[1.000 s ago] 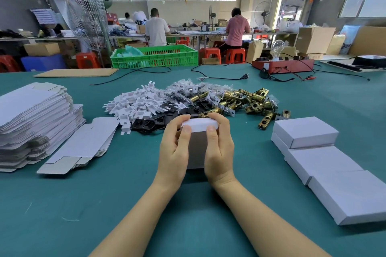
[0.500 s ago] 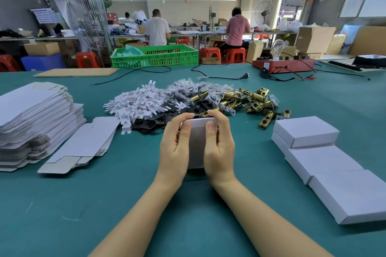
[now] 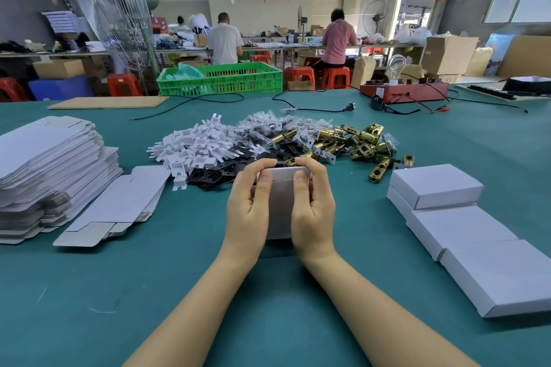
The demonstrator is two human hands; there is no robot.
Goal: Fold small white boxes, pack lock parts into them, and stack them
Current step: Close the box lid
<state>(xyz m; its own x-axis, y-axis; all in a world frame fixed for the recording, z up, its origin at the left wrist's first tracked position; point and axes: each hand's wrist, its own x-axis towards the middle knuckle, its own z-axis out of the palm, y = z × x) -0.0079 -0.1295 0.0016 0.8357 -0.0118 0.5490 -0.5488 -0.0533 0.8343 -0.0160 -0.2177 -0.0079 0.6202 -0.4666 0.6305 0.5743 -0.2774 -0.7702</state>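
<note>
A small white box (image 3: 281,205) stands on the green table (image 3: 268,322) in front of me. My left hand (image 3: 249,211) grips its left side and my right hand (image 3: 313,211) grips its right side, both thumbs pressing near its top edge with the lid flap down. Behind it lies a heap of lock parts: white plastic pieces (image 3: 193,149), black plates (image 3: 214,176), bagged parts (image 3: 268,126) and brass latches (image 3: 354,140). Flat unfolded box blanks (image 3: 47,170) are piled at the left. Closed white boxes (image 3: 465,226) lie at the right, one (image 3: 435,185) on top.
A few loose blanks (image 3: 119,208) lie beside the tall pile. At the table's far side are a green crate (image 3: 220,79), a cardboard sheet (image 3: 110,102), black cables (image 3: 313,109) and a red tester with a bulb (image 3: 402,91). Two people sit at a bench beyond.
The box's top flap, raised and bright a second ago, has been pushed down and shut. Both hands have stayed on the box, thumbs sliding slightly.
</note>
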